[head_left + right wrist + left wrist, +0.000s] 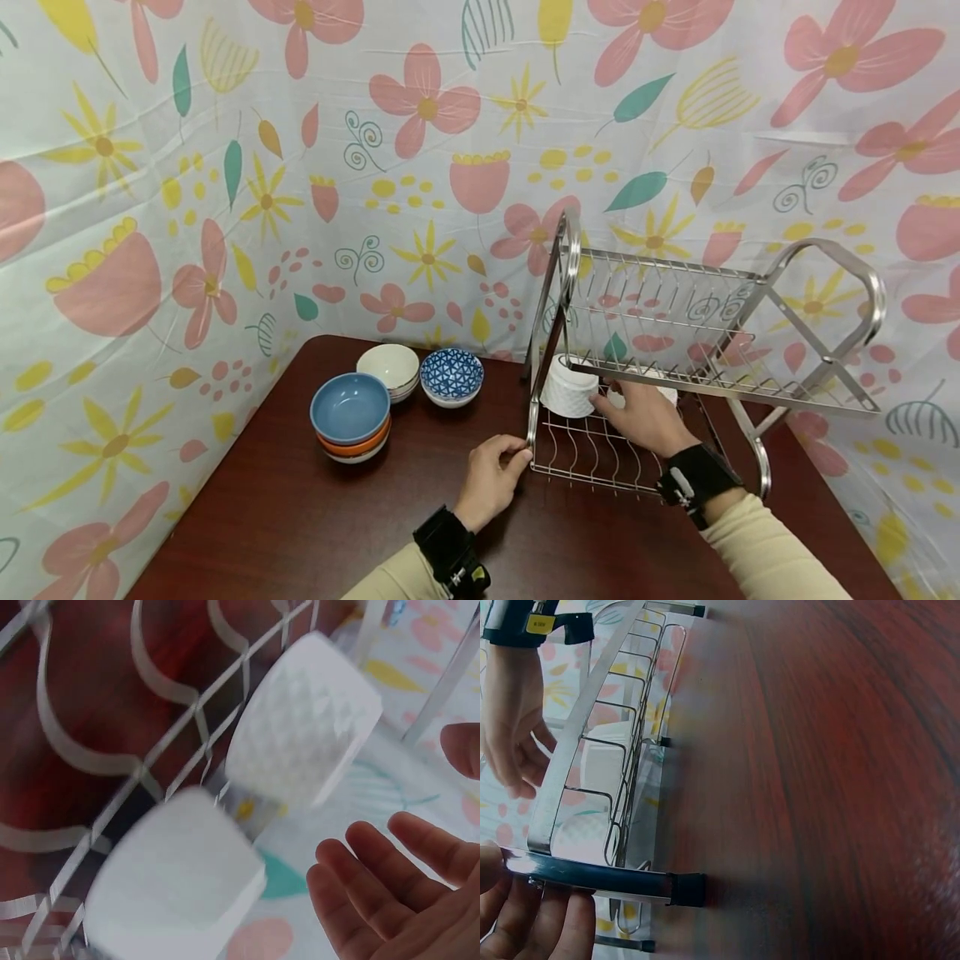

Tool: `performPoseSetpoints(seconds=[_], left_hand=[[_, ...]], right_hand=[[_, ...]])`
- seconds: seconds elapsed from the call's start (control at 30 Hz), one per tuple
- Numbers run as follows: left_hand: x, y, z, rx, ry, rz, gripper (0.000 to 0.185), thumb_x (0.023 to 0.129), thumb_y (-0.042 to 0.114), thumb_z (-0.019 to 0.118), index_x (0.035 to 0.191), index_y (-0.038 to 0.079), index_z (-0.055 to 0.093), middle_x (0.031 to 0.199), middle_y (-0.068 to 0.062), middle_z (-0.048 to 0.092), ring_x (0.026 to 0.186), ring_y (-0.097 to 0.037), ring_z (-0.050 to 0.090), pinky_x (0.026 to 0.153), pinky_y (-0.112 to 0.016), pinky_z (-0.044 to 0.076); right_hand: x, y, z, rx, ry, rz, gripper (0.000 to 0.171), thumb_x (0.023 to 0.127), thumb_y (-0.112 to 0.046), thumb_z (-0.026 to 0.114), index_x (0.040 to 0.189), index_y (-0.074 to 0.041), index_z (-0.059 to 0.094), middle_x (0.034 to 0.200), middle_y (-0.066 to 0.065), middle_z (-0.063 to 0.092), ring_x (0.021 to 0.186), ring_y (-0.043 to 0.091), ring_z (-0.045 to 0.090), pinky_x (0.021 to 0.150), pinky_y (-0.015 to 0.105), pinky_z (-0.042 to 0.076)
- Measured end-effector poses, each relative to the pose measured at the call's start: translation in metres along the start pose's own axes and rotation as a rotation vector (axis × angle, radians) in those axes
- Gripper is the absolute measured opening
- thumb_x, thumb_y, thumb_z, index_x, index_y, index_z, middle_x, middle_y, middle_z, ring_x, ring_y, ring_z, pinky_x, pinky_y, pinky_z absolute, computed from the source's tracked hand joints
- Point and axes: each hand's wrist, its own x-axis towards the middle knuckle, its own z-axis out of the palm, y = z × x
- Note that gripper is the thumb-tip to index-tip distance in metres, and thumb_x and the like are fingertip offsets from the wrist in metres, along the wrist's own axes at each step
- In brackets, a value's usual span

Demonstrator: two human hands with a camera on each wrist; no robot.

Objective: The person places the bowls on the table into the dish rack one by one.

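A two-tier metal dish rack [720, 387] stands on the right side of the table. My left hand [487, 479] pinches its front left leg between thumb and fingers, seen closer in the left wrist view. Upside down on the lower tier sits a white bowl with a textured surface [567, 390]. Beside it is a smooth white bowl [172, 877], partly hidden by my right hand in the head view. My right hand [648, 417] reaches under the upper tier. In the right wrist view its fingers are spread loosely, apart from both bowls.
Left of the rack, on the dark wooden table [300, 517], are a stack topped by a blue bowl [350, 408], a stack of white bowls [388, 367] and a blue-patterned bowl [452, 375]. A floral cloth [300, 167] hangs behind. The rack's upper tier overhangs the lower one.
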Motion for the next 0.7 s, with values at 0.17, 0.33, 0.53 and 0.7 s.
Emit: performPoseSetpoints(seconds=[0.17,0.33,0.53,0.7], left_hand=[[0.0,0.001,-0.001,0.006,-0.011,-0.013,0.009,0.092,0.017,0.065,0.096,0.01,0.07,0.092,0.001,0.067,0.083,-0.006,0.061,0.069,-0.021,0.051],[0.001,0.002,-0.001,0.01,-0.012,-0.018,0.009,0.092,0.017,0.065,0.096,0.011,0.07,0.092,0.002,0.067,0.082,-0.005,0.06,0.069,-0.02,0.05],[0.002,0.002,-0.001,0.022,-0.006,-0.025,0.008,0.091,0.017,0.066,0.095,0.012,0.071,0.092,0.003,0.067,0.081,-0.005,0.059,0.069,-0.02,0.049],[0.002,0.001,0.0,0.021,-0.005,-0.017,0.008,0.091,0.017,0.066,0.095,0.012,0.071,0.091,0.004,0.067,0.081,-0.004,0.059,0.068,-0.02,0.049]], right_hand=[[-0.004,-0.013,0.011,0.103,0.009,-0.016,0.04,0.094,-0.038,0.059,0.116,-0.005,0.061,0.104,0.014,0.064,0.09,0.03,0.062,0.073,0.046,0.048],[-0.007,-0.024,0.022,0.192,0.044,-0.013,0.036,0.095,-0.035,0.06,0.112,-0.003,0.062,0.096,0.009,0.062,0.085,0.024,0.061,0.073,0.043,0.048],[-0.01,-0.039,0.035,0.306,0.054,0.013,0.034,0.095,-0.036,0.059,0.11,-0.006,0.063,0.094,0.002,0.065,0.082,0.016,0.063,0.073,0.035,0.052],[-0.015,-0.053,0.046,0.386,0.047,0.041,0.031,0.095,-0.038,0.058,0.109,-0.01,0.064,0.093,-0.003,0.066,0.08,0.011,0.062,0.07,0.031,0.05]])
